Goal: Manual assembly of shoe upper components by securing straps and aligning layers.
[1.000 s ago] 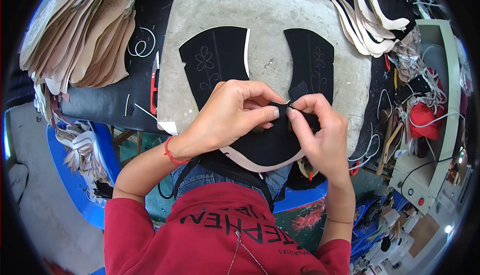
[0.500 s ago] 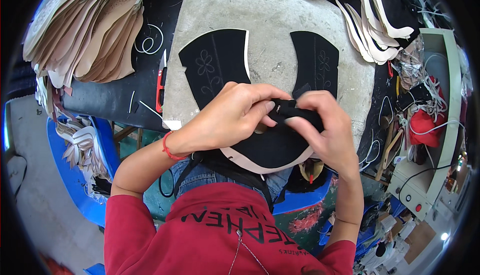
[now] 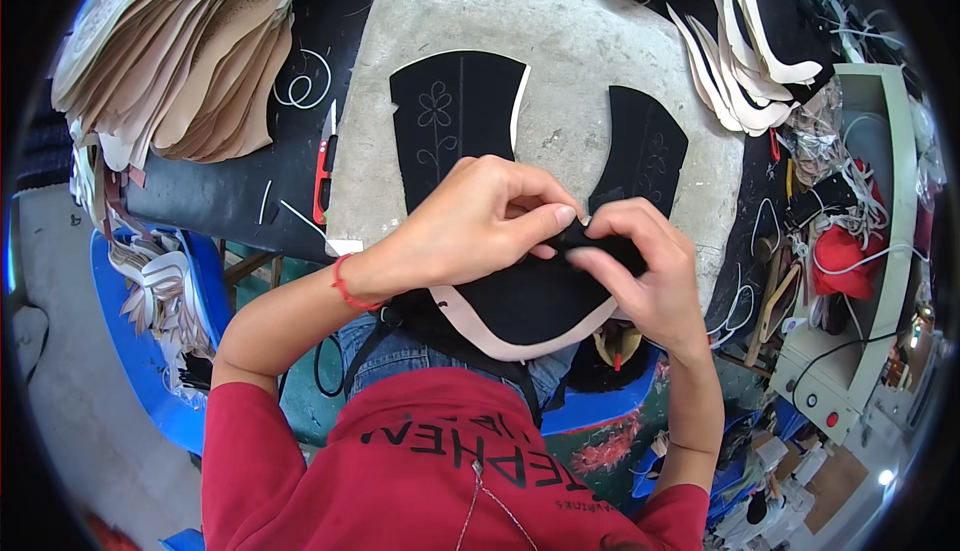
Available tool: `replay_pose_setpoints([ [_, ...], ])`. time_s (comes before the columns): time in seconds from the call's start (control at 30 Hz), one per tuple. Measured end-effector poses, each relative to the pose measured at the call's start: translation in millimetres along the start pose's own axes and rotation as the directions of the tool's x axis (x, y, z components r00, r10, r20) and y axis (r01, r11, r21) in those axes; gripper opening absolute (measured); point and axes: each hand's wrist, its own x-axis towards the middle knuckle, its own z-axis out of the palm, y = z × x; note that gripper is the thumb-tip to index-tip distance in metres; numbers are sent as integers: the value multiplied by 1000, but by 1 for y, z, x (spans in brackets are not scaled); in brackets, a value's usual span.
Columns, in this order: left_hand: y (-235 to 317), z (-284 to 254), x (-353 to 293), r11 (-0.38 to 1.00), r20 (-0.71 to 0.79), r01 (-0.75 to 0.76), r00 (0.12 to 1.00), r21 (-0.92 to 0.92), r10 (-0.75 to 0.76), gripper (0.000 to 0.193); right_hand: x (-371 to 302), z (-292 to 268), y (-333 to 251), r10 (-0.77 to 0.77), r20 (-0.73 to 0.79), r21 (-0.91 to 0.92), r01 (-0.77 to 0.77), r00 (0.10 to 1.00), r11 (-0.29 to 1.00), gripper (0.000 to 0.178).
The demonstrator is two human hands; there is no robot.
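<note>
Left hand (image 3: 490, 221) and right hand (image 3: 645, 261) pinch a black panel (image 3: 530, 301) over the table's (image 3: 210, 201) near edge. A grey board (image 3: 560, 31) covers the middle; past the right edge stands a beige casing (image 3: 815, 376). The pinched spot is mostly hidden.

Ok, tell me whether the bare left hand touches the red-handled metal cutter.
Apart: the head view shows a strip of pale grey board between the bare left hand and the red-handled metal cutter.

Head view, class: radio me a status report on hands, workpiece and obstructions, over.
Left hand pinching black flower-stitched panel. Right hand close beside, grip unclear. Hands partly hide the contact spot; red-handled knife lies apart, to the left.
</note>
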Motion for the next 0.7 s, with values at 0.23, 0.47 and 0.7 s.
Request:
replay_pose_setpoints([
  [0.23,-4,6,2,996,-72,-79,994,47,82,26,-6,11,4,149,-146,213,-116,978,970,12],
  [0.47,-11,8,-6,995,-172,-40,985,-88,24,21,-1,11,-4,374,-105,599,-242,921,763,14],
  [0.7,-14,4,-6,997,-224,-67,972,30,72,15,-4,8,-13,104,-98,71,-97,990,993,16],
])
